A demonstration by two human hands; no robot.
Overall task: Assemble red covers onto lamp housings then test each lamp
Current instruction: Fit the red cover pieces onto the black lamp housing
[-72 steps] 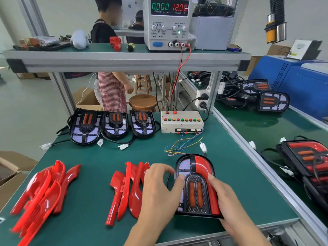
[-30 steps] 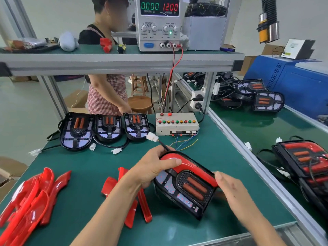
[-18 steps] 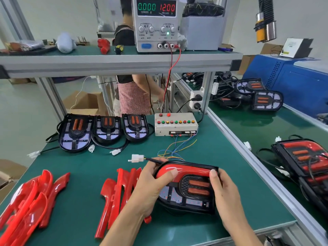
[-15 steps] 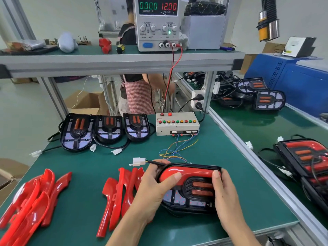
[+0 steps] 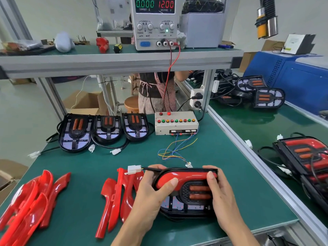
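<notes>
Your left hand (image 5: 150, 194) and right hand (image 5: 219, 192) grip the lamp housing (image 5: 186, 190) between them, fingers curled behind its two ends, with the left thumb pressed on the red cover (image 5: 181, 176) already seated along its far edge and the right thumb on that cover's other end. The housing's white connector (image 5: 133, 169) sticks out just beyond your left fingertips, and loose red covers (image 5: 117, 196) lie on the green table (image 5: 230, 174) right beside your left hand, with a larger heap (image 5: 30, 201) further out that way. Well beyond both hands sit three bare housings (image 5: 104, 131) and the test box (image 5: 176, 122), its loose wires (image 5: 175, 151) trailing down to just past your knuckles.
</notes>
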